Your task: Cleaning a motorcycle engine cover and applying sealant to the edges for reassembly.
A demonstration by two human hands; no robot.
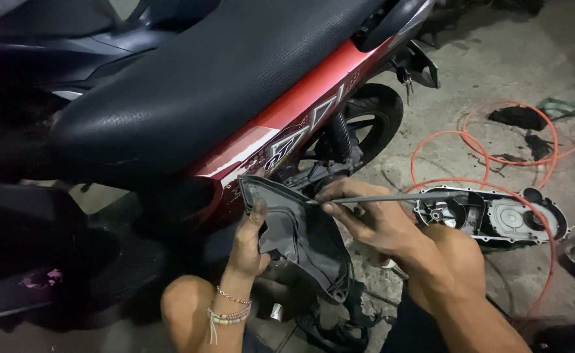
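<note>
My left hand (248, 243) grips the edge of a dark grey plastic cover (304, 238), holding it up beside the red side panel (300, 108) of a scooter. My right hand (366, 219) pinches a long thin metal tool (398, 197) near its tip, which touches the cover's upper rim. The tool's shaft runs out to the right. Beaded bracelets circle my left wrist. My knees frame the bottom of the view.
The scooter's black seat (202, 72) fills the upper left; its rear wheel (372, 121) and shock stand behind the cover. A removed metal engine casing (496, 216) lies on the concrete floor at right, with an orange hose (496, 150) looped around it. Dark rags lie farther right.
</note>
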